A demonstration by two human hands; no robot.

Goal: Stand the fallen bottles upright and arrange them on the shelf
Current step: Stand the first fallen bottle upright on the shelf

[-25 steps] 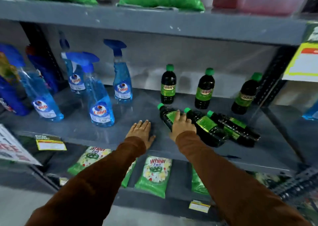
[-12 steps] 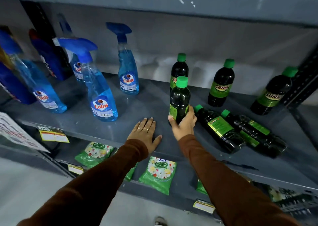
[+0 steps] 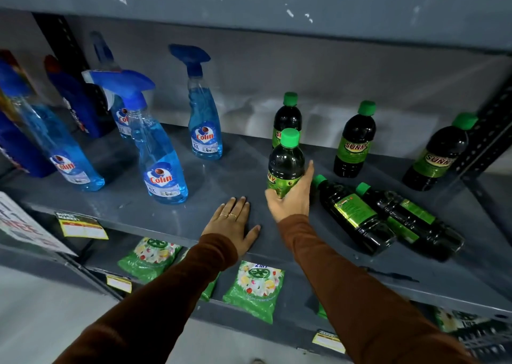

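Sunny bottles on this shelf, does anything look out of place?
Yes. Two Sunny bottles lie on their sides at the shelf's front right, caps pointing back-left, while three others stand behind. The right hand holds another upright.

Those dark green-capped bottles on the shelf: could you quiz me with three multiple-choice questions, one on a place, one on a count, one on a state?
1. Where do the fallen bottles lie?
A. Left of the spray bottles
B. Right of the right hand
C. On the shelf below

2. How many green-capped bottles lie on their sides?
A. Two
B. Four
C. None

3. What is the left hand doing?
A. Gripping a spray bottle
B. Resting flat on the shelf
C. Lifting a green packet

Answers: 1 B, they lie just right of the right hand, which holds an upright bottle. 2 A, two lie side by side. 3 B, its palm is down on the shelf.
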